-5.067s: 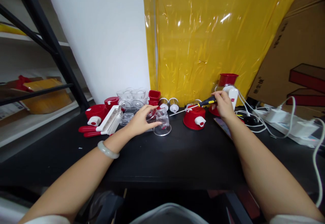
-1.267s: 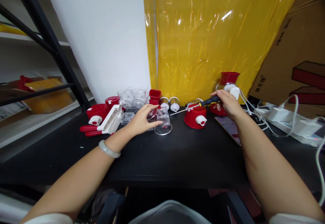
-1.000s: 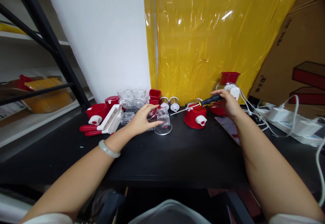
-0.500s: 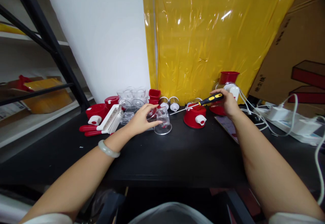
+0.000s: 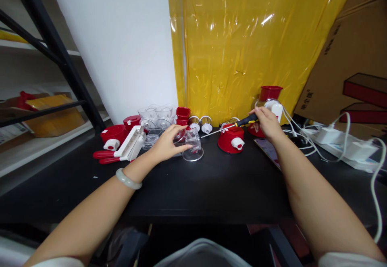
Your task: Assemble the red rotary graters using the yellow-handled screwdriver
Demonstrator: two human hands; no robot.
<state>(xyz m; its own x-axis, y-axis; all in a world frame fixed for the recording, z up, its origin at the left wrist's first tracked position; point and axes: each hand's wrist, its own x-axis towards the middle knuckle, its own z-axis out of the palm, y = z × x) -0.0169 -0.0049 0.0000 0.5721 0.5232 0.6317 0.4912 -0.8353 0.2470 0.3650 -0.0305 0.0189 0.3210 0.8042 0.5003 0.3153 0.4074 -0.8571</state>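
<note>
Clear plastic part [image 5: 195, 138] sits near mid-surface [image 5: 211, 190], its round base flange [image 5: 192, 155] toward the near side. Left hand [image 5: 166, 142] has it from the left in a fairly wide thumb-and-fingers grip. Right hand [image 5: 267, 122] is closed on the handle of a screwdriver [image 5: 246, 120], shaft slanting down-left, tip at the right side of the clear part. Can't tell if the tip is seated or what it's on; too small. My read: fastening or loosening at that spot, direction unknown. Next move calls for clear part braced, driver in line, light turns; thin clear plastic probably won't like side load. Shaft runs in front of a red housing with white knob [image 5: 230, 142], contact unclear. Behind: two metal drums [image 5: 200, 124] lying end-on, and a red hopper [image 5: 183, 113], mouth open, can't make out anything inside. Left of that, clear cups [image 5: 156, 113] bunched together, nothing visible in them. Farther left, white arms with red handles [image 5: 127, 148] beside more red housings [image 5: 115, 134]. Right: a red-and-white machine [image 5: 271, 97] topped by a red hopper, partly behind the right hand, inside not visible; phone [image 5: 267, 150] under that wrist, power strip [image 5: 353, 150] with chargers beyond. Shelf at far left: box [image 5: 56, 115], yellow-brown, red stuff next to it.
</note>
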